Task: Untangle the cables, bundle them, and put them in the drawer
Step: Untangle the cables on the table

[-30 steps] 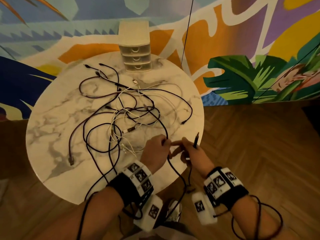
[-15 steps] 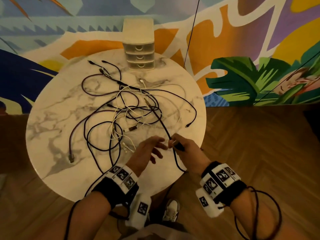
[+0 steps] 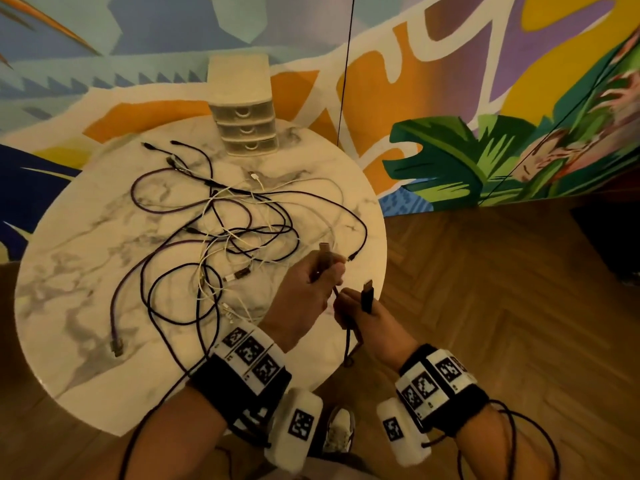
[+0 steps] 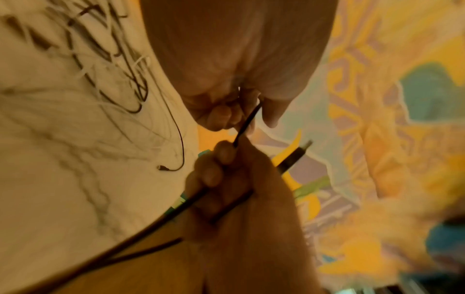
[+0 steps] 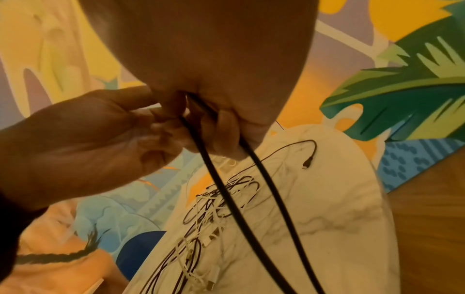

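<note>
A tangle of black, purple and white cables (image 3: pixel 225 230) lies on the round marble table (image 3: pixel 69 306). My left hand (image 3: pixel 325 275) grips one plug end (image 3: pixel 323 256) of a black cable, held up above the table's right front edge. My right hand (image 3: pixel 353 301), just beside it, grips the same cable's other black plug (image 3: pixel 367 294), which points upward. The black cable (image 3: pixel 348 341) hangs in a loop below both hands. In the right wrist view two strands of the black cable (image 5: pixel 219 179) drop from my right hand (image 5: pixel 206 127). The small drawer unit (image 3: pixel 244 116) stands at the table's far edge, drawers closed.
A painted mural wall (image 3: pixel 485 98) rises behind the table. Wood floor (image 3: pixel 502 306) lies to the right. A loose black plug (image 3: pixel 351 256) of the pile rests near my left hand. A purple cable's plug (image 3: pixel 116 348) lies at the front left.
My left hand, open half a second ago, now grips a plug end. The black cable that ran into the pile has come out and hangs between both hands, which have lifted.
</note>
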Tool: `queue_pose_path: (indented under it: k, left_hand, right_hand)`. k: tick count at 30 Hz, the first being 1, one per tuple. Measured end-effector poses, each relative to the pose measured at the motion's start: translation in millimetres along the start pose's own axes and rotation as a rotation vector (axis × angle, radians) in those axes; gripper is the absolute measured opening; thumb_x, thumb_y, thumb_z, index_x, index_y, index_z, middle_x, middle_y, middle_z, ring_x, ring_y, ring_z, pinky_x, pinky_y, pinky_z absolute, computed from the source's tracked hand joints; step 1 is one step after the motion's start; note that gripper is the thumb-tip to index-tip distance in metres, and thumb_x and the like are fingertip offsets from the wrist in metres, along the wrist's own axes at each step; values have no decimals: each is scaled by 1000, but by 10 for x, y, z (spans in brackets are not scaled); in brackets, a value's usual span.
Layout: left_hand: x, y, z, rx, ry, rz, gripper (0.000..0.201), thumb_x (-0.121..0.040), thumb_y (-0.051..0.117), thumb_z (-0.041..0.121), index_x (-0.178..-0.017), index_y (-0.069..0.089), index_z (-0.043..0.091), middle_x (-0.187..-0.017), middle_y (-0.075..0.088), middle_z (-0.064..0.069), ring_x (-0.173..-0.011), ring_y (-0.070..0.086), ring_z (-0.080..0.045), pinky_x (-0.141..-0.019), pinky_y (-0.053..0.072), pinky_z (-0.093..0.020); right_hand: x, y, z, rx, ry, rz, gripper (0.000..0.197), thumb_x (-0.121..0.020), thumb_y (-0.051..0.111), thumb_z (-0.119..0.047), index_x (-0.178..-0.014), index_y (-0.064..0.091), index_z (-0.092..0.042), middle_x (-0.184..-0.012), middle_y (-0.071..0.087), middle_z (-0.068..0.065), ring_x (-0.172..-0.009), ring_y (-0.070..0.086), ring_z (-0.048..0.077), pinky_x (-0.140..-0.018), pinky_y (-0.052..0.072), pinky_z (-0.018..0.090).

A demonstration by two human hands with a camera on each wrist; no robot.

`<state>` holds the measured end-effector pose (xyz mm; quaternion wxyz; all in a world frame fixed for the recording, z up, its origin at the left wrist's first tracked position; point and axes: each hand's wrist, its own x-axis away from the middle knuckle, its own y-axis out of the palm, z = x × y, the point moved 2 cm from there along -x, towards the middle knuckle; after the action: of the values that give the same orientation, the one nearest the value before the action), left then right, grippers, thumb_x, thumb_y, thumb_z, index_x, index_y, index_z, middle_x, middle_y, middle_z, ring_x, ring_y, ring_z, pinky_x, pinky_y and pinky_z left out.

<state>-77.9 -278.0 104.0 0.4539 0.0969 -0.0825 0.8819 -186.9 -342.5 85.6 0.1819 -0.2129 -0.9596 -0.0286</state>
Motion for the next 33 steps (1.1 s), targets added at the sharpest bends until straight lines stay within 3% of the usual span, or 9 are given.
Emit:
queue_pose_path:
  k: [4,8,12,15,19,22,24,28,33]
  left_hand:
    - [28,-45,126,-74,94,-29,14,-95,51,18,-98,62,9,-73,61,-1,-51,50,-8,-50,45,-24]
    - [88,36,53,-507,299,-179,22,-97,47,22,-110,64,18,-100,60,6,-93,53,-1,-76,41,-9]
    - [131,88,67,-521,381,-210,41,-95,34,44,-117,63,25,-108,61,13,-105,48,-1,-90,39,-16]
    - [207,140,79,-380,359,-225,44,-92,33,48,-112,65,27,-105,64,14,-108,52,-6,-93,43,-26]
    - [278,20,-6,-203,228,-198,44,-91,36,52,-126,54,33,-122,58,11,-118,50,-4,-98,42,-23]
    - [281,-209,-175,-258,105,-70,32,-94,49,39,-124,54,30,-124,54,8,-108,55,-4,-84,43,-17]
    - [331,-242,-321,-412,11,-123,31,-90,58,35,-121,53,30,-120,54,13,-97,58,-3,-75,42,-16]
    - [509,58,-598,-441,-156,-319,30,-85,65,36,-113,55,30,-111,60,11,-82,60,-4,-66,46,-12]
    - [629,352,-690,-136,-196,-290,18,-93,53,7,-75,56,6,-64,58,4,-57,54,-1,-61,43,-12]
  right_hand:
    - [24,-18,-76,9,53,-24,32,-103,31,-16,-77,51,-9,-67,46,-3,-49,41,-3,-52,35,9]
    - [-31,-24,-97,135,111,-19,28,-99,38,-4,-74,50,-7,-64,47,3,-45,44,-2,-49,35,10]
    - [-68,-9,-38,184,116,29,17,-91,44,10,-103,52,19,-91,56,39,-87,55,50,-78,53,40]
    - [-19,-15,-92,218,95,21,27,-92,48,6,-118,54,2,-82,53,-7,-73,53,5,-65,45,7]
    - [-33,-17,-148,222,17,5,33,-101,39,-13,-75,56,-25,-61,47,-4,-56,41,8,-54,34,21]
    - [-26,-60,-89,188,-51,101,39,-102,30,-32,-88,65,-40,-61,55,-8,-56,45,-1,-62,35,17]
    - [-23,-69,-85,114,-106,171,33,-98,30,-29,-105,62,-30,-68,51,-4,-57,41,0,-61,33,16]
    - [-96,-66,-131,-94,-124,290,37,-100,27,-19,-95,62,-9,-67,45,5,-56,39,14,-53,34,25]
    - [-76,-38,-251,-362,-67,266,37,-101,29,-20,-82,56,-3,-49,32,4,-38,25,15,-39,27,22]
